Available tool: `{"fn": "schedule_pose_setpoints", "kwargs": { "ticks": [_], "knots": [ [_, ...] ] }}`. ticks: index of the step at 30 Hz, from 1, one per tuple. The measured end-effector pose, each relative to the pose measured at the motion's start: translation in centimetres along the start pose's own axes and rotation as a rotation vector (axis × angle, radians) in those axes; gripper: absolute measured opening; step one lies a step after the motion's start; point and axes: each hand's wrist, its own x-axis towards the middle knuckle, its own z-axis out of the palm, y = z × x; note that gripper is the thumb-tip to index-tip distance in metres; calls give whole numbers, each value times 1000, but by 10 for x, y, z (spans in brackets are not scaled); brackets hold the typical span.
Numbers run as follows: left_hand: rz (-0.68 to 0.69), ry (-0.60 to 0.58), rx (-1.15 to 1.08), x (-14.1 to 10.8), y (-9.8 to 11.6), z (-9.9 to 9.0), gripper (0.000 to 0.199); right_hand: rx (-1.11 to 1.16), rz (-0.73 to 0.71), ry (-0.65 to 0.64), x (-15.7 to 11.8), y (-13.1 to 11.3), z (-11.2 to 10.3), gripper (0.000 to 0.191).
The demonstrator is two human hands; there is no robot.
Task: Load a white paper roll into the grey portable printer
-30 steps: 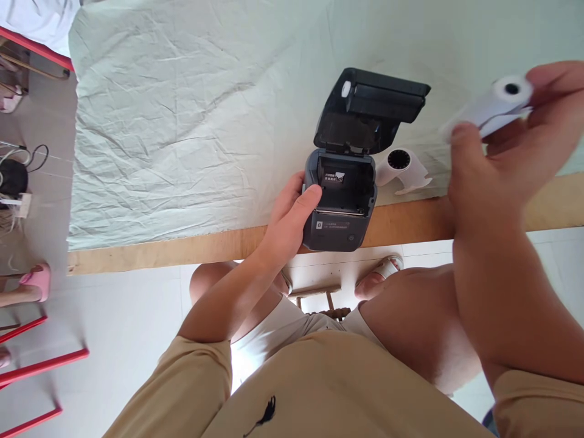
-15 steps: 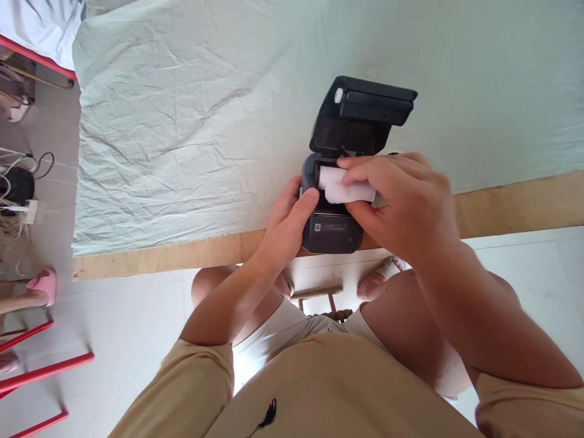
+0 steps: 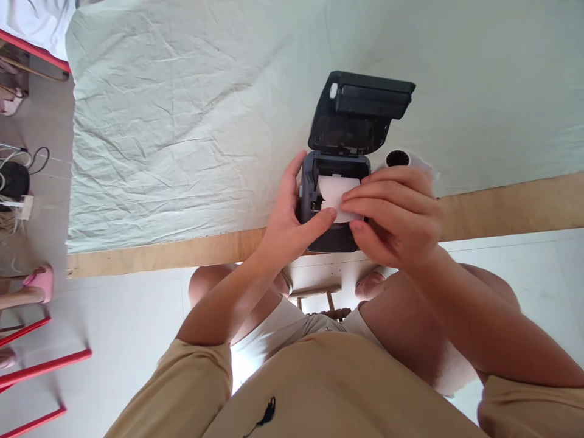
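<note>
A small black printer (image 3: 335,243) sits near the table's front edge with its lid (image 3: 350,121) raised and tipped back. A white paper roll (image 3: 335,190) lies across its bay. My left hand (image 3: 292,216) grips the printer's left side, its thumb reaching over onto the paper. The fingers of my right hand (image 3: 396,213) are closed on the roll's right part, covering that end. Just behind the right hand is a white cylindrical object (image 3: 415,163) with a dark round hollow end, partly hidden by the fingers.
A pale green, creased cloth (image 3: 182,121) covers the table, leaving a bare wooden edge (image 3: 159,255) in front. Another person's foot in a pink slipper (image 3: 40,283), red poles (image 3: 45,368) and tangled cables (image 3: 16,182) appear on the floor at left.
The paper roll has gone from tilted above the bay to lying down inside it. My left thumb has moved right onto the paper. The white cylindrical object behind my right hand shows more now.
</note>
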Motion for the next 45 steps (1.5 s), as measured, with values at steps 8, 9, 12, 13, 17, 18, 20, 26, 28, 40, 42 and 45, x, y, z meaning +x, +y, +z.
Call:
{"fn": "schedule_pose_setpoints", "kwargs": {
  "ticks": [8, 9, 12, 13, 17, 18, 20, 26, 28, 40, 42, 45],
  "knots": [
    [-33, 1, 7, -1, 6, 4, 117, -130, 453, -42, 2, -12, -13, 43],
    [-31, -12, 19, 0, 7, 3, 119, -135, 496, -77, 2, -13, -14, 44],
    [-32, -39, 54, -1, 9, 1, 120, -79, 525, -136, 2, -13, -16, 50],
    [-34, -39, 60, -1, 10, 1, 120, -53, 521, -137, 2, -12, -17, 51],
    [-32, -34, 50, -3, 12, 2, 123, 1, 528, -133, 1, -7, -18, 52],
    [-30, -34, 47, -3, 12, 2, 123, 0, 529, -128, 1, -6, -17, 53],
    [-31, -30, 44, -4, 11, 2, 122, -8, 523, -73, 3, -5, -14, 50],
    [-71, -32, 44, -3, 10, -1, 123, 236, 421, 290, 10, -7, -9, 28],
    [-62, -43, 34, -3, 11, -1, 126, 294, 487, 170, 11, -10, -17, 42],
    [-154, -9, -64, -2, 15, 3, 69, 371, 832, -348, 14, -9, -24, 76],
    [-158, -3, -58, -2, 17, 5, 64, 383, 847, -367, 15, -7, -24, 77],
    [-138, 28, -44, -2, 19, 7, 63, 371, 850, -374, 14, -7, -24, 79]
  ]
}}
